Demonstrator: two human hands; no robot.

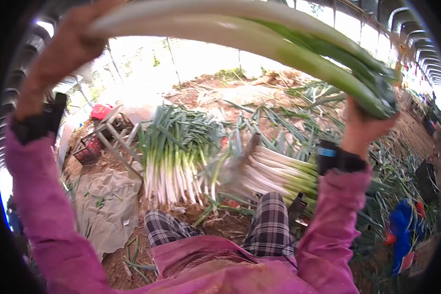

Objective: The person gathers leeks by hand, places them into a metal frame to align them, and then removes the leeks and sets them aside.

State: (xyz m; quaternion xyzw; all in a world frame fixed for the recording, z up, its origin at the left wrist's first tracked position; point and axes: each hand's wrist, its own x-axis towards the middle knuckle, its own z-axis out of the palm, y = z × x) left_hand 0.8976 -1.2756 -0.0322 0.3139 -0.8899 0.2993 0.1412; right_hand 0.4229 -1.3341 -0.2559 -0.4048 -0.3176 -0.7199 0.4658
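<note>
Held high over the lap, a leek bundle [279, 44] spans both hands: the left hand [68, 44] clasps its white ends and the right hand [365, 122] grips the green tops. Level ends should stop stalks slipping out. A wire basket [88, 149] sits beside stacked leeks [174, 157], its contents unclear.

Magenta long sleeves [32, 196], black bands [36, 123] at both wrists, dark plaid trousers [272, 223].
</note>
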